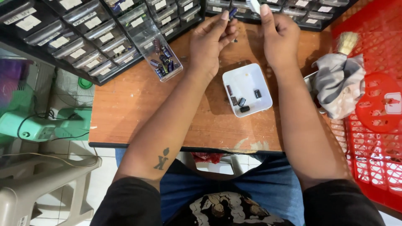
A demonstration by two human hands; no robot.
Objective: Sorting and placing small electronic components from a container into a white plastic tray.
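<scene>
A small dark blue cylindrical capacitor (233, 12) is pinched at the fingertips of the left hand (209, 42), held above the far edge of the brown wooden desk (138, 104), just in front of the black cabinet of small clear plastic drawers (83, 37). Its long axis runs roughly upright, tilted slightly toward the right hand. The left hand is closed to a fingertip pinch on it, the remaining fingers curled loosely beneath.

The right hand (278, 39) sits just beside the left, close but not clearly touching. Its thumb and forefinger are closed on a small white object (253, 5), partly cut off at the top of the view; what it is cannot be told. The capacitor lies between the two hands, nearer the left.

Below the hands, toward the person, a white square plastic tray (240, 77) rests on the desk and holds several dark capacitors (242, 102) lying loose. To the left, one clear plastic drawer (157, 46) is pulled out of the cabinet and rests tilted on the desk, holding more dark blue components.

To the right, a grey cloth (339, 81) and a pale-bristled brush (347, 42) lie against a red plastic crate (377, 125). A green fan (42, 125) stands on the floor at left.
</scene>
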